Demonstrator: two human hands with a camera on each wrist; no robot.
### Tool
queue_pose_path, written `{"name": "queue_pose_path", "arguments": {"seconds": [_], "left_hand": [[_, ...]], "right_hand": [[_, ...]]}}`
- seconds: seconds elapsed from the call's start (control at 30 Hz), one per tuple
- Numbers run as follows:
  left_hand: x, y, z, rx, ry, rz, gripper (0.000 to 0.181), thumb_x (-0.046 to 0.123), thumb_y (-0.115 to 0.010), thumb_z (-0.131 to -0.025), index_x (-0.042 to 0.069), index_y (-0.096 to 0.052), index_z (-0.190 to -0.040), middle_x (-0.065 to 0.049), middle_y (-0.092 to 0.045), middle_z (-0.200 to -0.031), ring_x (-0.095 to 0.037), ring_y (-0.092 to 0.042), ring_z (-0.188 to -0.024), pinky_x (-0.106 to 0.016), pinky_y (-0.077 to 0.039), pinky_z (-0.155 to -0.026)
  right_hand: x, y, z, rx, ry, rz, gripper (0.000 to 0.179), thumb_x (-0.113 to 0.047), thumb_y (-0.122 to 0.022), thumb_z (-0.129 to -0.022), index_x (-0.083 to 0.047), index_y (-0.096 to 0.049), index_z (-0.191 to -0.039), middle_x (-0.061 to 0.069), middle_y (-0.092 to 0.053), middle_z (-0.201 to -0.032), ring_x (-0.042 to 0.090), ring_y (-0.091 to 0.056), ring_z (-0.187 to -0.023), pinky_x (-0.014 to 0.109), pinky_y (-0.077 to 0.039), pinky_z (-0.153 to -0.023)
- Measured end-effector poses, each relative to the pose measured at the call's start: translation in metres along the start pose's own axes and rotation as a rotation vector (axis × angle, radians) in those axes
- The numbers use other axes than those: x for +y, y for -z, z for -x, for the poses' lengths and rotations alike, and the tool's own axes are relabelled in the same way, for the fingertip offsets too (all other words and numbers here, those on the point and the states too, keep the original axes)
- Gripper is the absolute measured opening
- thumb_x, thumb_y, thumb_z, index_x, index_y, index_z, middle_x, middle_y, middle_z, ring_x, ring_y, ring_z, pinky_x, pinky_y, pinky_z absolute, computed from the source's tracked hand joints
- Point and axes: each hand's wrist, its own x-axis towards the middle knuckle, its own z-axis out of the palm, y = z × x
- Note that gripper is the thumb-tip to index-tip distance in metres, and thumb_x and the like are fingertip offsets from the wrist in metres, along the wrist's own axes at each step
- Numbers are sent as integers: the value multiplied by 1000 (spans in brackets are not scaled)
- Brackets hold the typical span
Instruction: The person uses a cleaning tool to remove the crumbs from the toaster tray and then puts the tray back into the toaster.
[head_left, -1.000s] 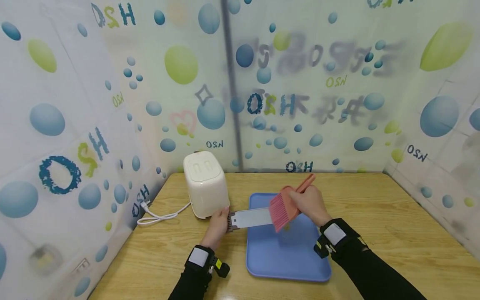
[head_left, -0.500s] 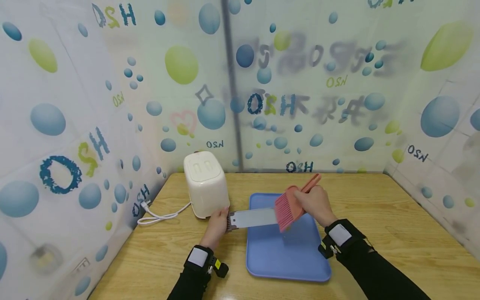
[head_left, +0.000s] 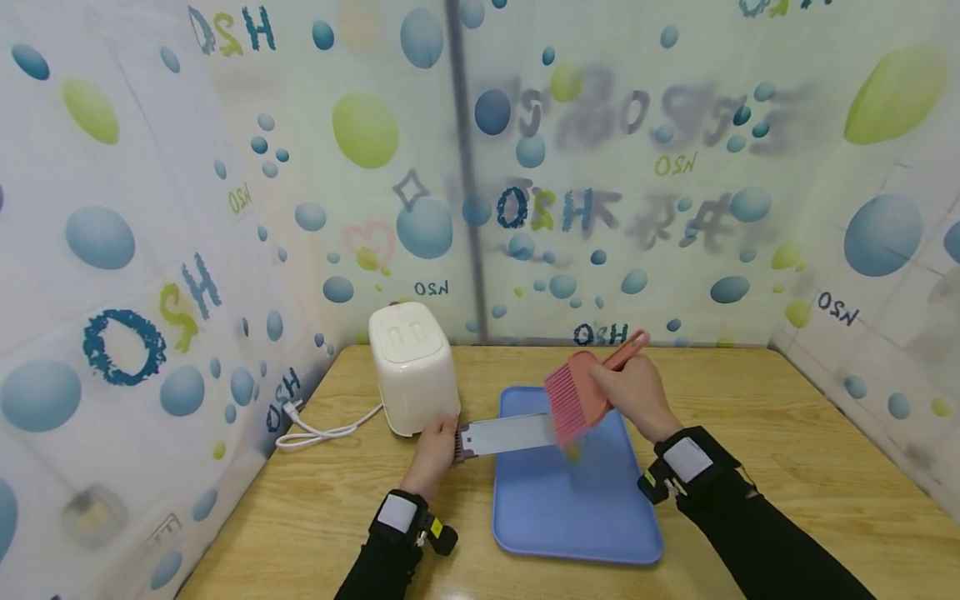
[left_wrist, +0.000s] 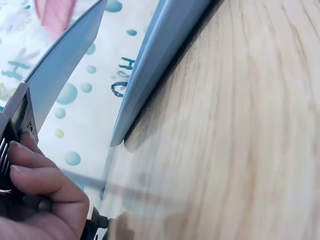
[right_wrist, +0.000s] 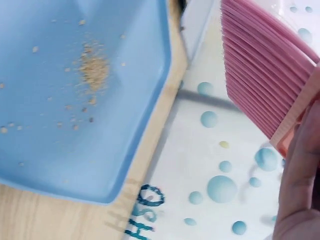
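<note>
My left hand (head_left: 433, 457) grips the brown end of a thin metal crumb tray (head_left: 510, 434), which reaches out over the blue tray (head_left: 577, 533). In the left wrist view, the fingers curl round the crumb tray's end. My right hand (head_left: 637, 396) holds a pink brush (head_left: 581, 392) by its handle, the bristles slanting down at the far end of the crumb tray. Crumbs (right_wrist: 94, 72) lie in a small heap on the blue tray in the right wrist view, with several specks scattered around. A cream toaster (head_left: 414, 371) stands just behind my left hand.
The toaster's white cord (head_left: 322, 433) lies coiled at the left of the wooden table (head_left: 750, 433). A patterned curtain (head_left: 637, 208) encloses the table at the back and both sides.
My right hand has moved the brush to the right and slightly up, toward the free end of the crumb tray. My left hand and the crumb tray have stayed nearly still.
</note>
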Motion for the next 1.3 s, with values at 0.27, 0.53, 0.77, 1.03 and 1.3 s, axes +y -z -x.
{"name": "queue_pose_path", "arguments": {"seconds": [0.27, 0.53, 0.77, 1.03, 1.3], "left_hand": [[4, -7, 2, -34, 22, 18, 43, 29, -37, -112, -6, -62, -114, -6, -62, -89, -13, -58, -76, -24, -47, -66], [3, -12, 2, -53, 15, 16, 45, 33, -37, -112, -4, -62, -111, -7, -61, -88, -14, -57, -74, -25, -48, -63], [5, -10, 2, -66, 23, 24, 47, 36, -37, -112, -5, -61, -112, -6, -59, -87, -13, -56, -74, -25, -48, -63], [4, -9, 2, -70, 25, 27, 42, 33, -37, -112, -2, -60, -108, -6, -58, -87, -14, -54, -75, -26, -46, -63], [0, -10, 2, -67, -14, 26, 42, 32, -37, -112, 0, -61, -101, -4, -57, -84, -14, -53, -74, -27, -44, -65]], "right_hand": [[-37, -20, 4, -78, 70, -23, 25, -20, -60, -95, 3, -67, -94, 7, -63, -71, 16, -54, -56, 28, -41, -49], [-50, -60, 8, -182, 113, -21, 25, -23, -63, -97, -2, -70, -85, 5, -63, -62, 16, -58, -51, 29, -45, -49], [-46, -82, 11, -201, 120, -37, 30, -26, -65, -98, -1, -69, -82, 5, -64, -63, 15, -58, -49, 27, -43, -45], [-41, -88, 12, -218, 35, -50, 28, -25, -63, -100, 1, -70, -92, 8, -69, -72, 18, -66, -56, 31, -55, -51], [-35, -87, 10, -302, 56, -70, 44, -27, -59, -104, 3, -56, -136, 10, -70, -77, 22, -68, -54, 37, -57, -51]]}}
